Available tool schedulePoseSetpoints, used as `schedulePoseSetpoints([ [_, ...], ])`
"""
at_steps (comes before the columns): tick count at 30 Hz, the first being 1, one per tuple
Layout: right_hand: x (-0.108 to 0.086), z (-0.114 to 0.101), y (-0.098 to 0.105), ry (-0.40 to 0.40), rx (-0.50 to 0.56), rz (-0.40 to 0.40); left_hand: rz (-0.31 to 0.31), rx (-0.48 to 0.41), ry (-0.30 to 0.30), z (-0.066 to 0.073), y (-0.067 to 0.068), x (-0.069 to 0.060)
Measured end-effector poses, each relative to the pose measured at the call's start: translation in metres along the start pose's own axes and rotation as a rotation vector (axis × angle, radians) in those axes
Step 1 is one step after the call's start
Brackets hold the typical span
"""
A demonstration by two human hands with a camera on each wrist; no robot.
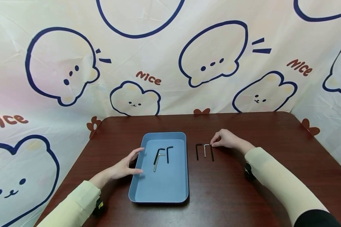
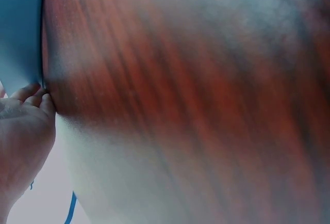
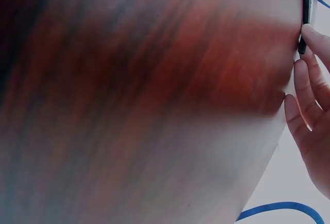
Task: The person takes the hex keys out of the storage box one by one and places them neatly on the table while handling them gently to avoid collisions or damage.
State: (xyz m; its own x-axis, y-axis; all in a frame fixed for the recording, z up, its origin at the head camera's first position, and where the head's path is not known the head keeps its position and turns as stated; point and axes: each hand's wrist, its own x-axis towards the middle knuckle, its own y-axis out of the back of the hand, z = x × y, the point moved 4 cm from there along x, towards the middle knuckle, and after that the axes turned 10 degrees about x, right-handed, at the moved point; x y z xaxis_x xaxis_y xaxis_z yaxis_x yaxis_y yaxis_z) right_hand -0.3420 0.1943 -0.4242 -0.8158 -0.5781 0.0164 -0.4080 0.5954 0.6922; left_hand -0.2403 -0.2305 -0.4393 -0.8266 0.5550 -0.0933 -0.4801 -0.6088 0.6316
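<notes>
- Head: the right hand point(image 1: 228, 138) pinches a black hex key point(image 1: 212, 154) near its bend; left of those fingertips lie another black key point(image 1: 197, 153) and a silver key point(image 1: 205, 151). The left hand point(image 1: 120, 166), thumb and fingers apart, touches the blue tray point(image 1: 164, 189); three more keys point(image 1: 167, 156) lie right of its fingertips. With keys evenly split, work seems midway, direction unclear.
- Left wrist: fingers at the tray's edge.
- Right wrist: fingertips meet a dark key.

Tray point(image 1: 164, 187) blue; hex keys point(image 1: 168, 156) black, silver; table point(image 1: 224, 189) reddish brown; backdrop point(image 1: 167, 60) pale with navy bears point(image 1: 55, 60).
</notes>
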Motion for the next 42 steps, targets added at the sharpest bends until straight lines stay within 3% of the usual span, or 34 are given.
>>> schedulePoseSetpoints([
  [7, -0.002, -0.005, 0.000, 0.072, 0.035, 0.010, 0.003, -0.001, -0.005, 0.000, 0.000, 0.000],
  [15, -0.001, 0.000, -0.001, -0.030, 0.016, 0.006, 0.003, -0.005, 0.007, 0.000, -0.001, -0.001],
  [21, -0.002, -0.002, 0.000, -0.053, 0.027, -0.010, 0.000, -0.003, 0.011, 0.001, -0.001, -0.001],
  [34, 0.010, -0.038, 0.001, -0.027, 0.004, -0.044, 0.008, -0.006, 0.003, 0.001, -0.001, 0.000],
  [42, 0.018, -0.062, 0.004, -0.065, 0.045, -0.049, 0.008, -0.014, 0.007, 0.001, -0.001, -0.001],
])
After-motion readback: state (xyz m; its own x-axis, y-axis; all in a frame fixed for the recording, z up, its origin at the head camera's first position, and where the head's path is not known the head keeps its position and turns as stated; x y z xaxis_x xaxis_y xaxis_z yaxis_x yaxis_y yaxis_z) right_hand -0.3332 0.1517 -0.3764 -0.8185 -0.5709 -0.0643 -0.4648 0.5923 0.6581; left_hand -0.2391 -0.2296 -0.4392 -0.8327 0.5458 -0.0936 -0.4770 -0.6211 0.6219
